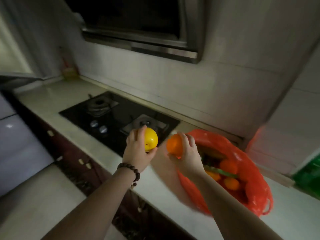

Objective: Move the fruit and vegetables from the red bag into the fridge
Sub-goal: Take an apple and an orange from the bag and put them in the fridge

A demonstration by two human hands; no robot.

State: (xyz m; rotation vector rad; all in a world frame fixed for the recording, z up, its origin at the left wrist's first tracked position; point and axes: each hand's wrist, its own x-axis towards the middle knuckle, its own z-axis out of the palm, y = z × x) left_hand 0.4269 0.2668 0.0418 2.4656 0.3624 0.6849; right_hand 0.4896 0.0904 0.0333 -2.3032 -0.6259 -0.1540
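My left hand (136, 149) grips a round yellow fruit (151, 139) above the counter's front, near the stove. An orange fruit (174, 146) sits in the curled fingers of my right hand (187, 153), just left of the red bag (249, 163). The red plastic bag lies open on the counter at the right. Inside it I see several orange fruits (228, 166) and a long green vegetable (221, 171). A pale fridge (19, 142) stands at the far left, its doors closed.
A black two-burner gas stove (110, 118) is set into the white counter (57, 104). A range hood (142, 26) hangs above. A green bag (310, 177) lies at the right edge. Dark cabinet fronts (76, 161) run below the counter.
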